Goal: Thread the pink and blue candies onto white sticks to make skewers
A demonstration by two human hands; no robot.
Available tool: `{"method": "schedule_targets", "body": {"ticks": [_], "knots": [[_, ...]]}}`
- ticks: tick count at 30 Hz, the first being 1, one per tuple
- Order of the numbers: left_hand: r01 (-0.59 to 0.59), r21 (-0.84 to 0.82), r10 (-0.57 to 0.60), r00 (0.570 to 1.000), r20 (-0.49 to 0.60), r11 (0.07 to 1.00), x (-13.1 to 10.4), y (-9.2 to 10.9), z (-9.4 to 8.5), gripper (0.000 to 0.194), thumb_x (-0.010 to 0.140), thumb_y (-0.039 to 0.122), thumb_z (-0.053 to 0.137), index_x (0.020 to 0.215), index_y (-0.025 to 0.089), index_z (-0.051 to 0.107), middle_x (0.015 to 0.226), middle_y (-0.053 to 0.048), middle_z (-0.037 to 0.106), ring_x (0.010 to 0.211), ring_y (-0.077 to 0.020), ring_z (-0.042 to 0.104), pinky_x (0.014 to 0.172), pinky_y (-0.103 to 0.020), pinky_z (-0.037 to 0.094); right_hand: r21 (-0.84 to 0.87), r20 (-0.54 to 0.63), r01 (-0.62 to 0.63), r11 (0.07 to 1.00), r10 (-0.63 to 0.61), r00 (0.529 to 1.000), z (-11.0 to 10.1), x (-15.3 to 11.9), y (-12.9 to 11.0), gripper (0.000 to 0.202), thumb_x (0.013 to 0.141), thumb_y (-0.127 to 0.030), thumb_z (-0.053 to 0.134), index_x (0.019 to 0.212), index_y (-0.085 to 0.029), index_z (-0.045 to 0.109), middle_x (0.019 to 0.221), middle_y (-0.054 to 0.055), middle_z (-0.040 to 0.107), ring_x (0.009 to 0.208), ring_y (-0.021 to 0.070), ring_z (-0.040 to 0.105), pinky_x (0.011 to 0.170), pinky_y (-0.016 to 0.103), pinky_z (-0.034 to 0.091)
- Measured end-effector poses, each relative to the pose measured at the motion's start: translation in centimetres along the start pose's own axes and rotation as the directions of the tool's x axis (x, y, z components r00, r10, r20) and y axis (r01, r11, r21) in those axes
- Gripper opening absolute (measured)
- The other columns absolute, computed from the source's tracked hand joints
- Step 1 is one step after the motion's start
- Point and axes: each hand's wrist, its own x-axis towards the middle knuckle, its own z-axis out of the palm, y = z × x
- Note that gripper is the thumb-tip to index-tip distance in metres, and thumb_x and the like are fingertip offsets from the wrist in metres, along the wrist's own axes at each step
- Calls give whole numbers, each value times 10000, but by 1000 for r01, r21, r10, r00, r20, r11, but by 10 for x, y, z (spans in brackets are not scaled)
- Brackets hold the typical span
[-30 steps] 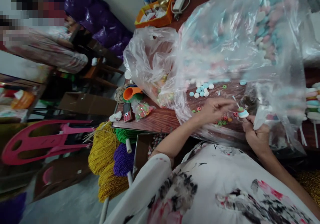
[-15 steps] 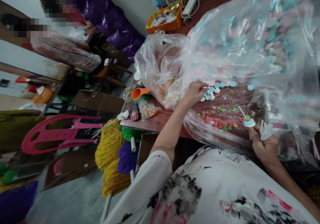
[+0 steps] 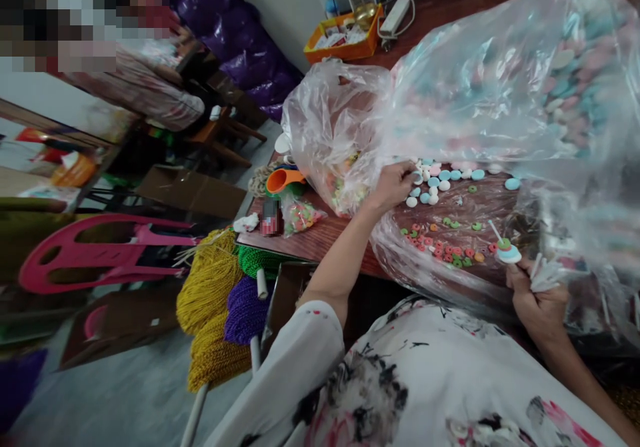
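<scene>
My left hand (image 3: 397,184) reaches to the left end of a heap of pale blue, white and pink oval discs (image 3: 444,185). Its fingertips are pinched together at the discs, and what lies between them is hard to make out. My right hand (image 3: 539,298) is closed around a thin white stick (image 3: 495,231) standing upright, threaded with a green ring (image 3: 503,242) above blue and white discs (image 3: 509,254). A bunch of white sticks (image 3: 545,272) is also gripped in this hand. Small red and green rings (image 3: 445,250) lie scattered between my hands on clear plastic.
A large clear bag (image 3: 480,80) of pastel discs stands behind the heap. Left of it are another clear bag (image 3: 333,120), an orange scoop (image 3: 281,180) and a small bag of rings (image 3: 301,218). Yellow cord bundles (image 3: 207,287) hang by the table edge. Another person (image 3: 145,90) sits far left.
The view has shifted, so the table and both hands' surroundings sit further right in the picture. My left hand stays at the disc heap; my right hand still holds the threaded stick.
</scene>
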Motion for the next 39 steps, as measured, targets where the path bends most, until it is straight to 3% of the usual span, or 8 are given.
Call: {"method": "schedule_targets", "body": {"ticks": [4, 9, 13, 17, 21, 25, 29, 39], "knots": [[-6, 4, 6, 989, -146, 1000, -18, -4, -9, 200, 877, 170, 541, 920, 171, 736, 864, -28, 751, 822, -155, 665, 809, -271, 516, 8, 8, -21, 1000, 21, 1000, -1, -3, 5, 267, 923, -402, 632, 786, -185, 703, 555, -8, 576, 487, 143, 510, 519, 288, 400], [-75, 143, 93, 988, -124, 987, -46, -3, -4, 184, 859, 135, 575, 926, 179, 741, 951, -77, 763, 951, -194, 692, 920, -330, 522, -10, 34, -30, 999, 31, 999, -4, -4, 7, 273, 940, -405, 619, 780, -195, 687, 585, 4, 596, 537, 160, 544, 589, 307, 421], [-43, 151, 70, 981, -180, 988, -30, -4, 5, 202, 871, 130, 562, 959, 185, 736, 1003, -71, 760, 960, -182, 695, 908, -317, 528, -17, 36, -20, 1000, 21, 999, -5, -3, 4, 294, 943, -416, 616, 752, -202, 679, 569, -1, 583, 511, 157, 523, 566, 308, 407], [-135, 337, 136, 990, 19, 932, 1, -3, 17, 236, 883, 99, 530, 990, 160, 731, 1096, -126, 740, 1083, -236, 666, 992, -361, 506, 5, 29, -20, 1000, 20, 999, -3, -1, 0, 289, 946, -411, 610, 766, -197, 685, 587, 0, 585, 534, 153, 530, 585, 306, 417], [-232, 456, 153, 967, 204, 859, 1, -4, 25, 270, 885, 55, 477, 982, 119, 721, 1143, -177, 720, 1148, -282, 641, 1041, -400, 484, 44, 14, -23, 999, 22, 1000, -2, -1, -2, 297, 954, -416, 601, 779, -192, 688, 589, -3, 576, 542, 146, 521, 594, 303, 416], [-263, 441, 191, 961, 200, 858, -15, -9, 21, 239, 916, 140, 502, 1015, 100, 716, 1113, -180, 722, 1117, -272, 650, 1037, -391, 495, 31, 34, -16, 999, 15, 999, -4, -1, -2, 328, 963, -413, 598, 723, -198, 661, 589, 1, 584, 544, 141, 516, 591, 300, 407], [-273, 385, 206, 957, 206, 882, -13, -14, 16, 262, 913, 250, 589, 1095, 106, 711, 1158, -161, 730, 1140, -261, 653, 1041, -382, 505, 55, 21, -4, 998, 3, 1000, -3, -1, -1, 298, 953, -381, 624, 726, -191, 665, 585, -8, 583, 540, 131, 523, 586, 286, 404], [-311, 461, 235, 948, 214, 832, -4, -14, 20, 336, 895, 112, 495, 1171, 114, 687, 1159, -165, 699, 1148, -277, 627, 1030, -413, 505, 81, -23, 34, 996, -33, 999, 1, 2, -12, 226, 930, -312, 633, 750, -186, 684, 556, -26, 561, 484, 112, 506, 512, 256, 395]]}}
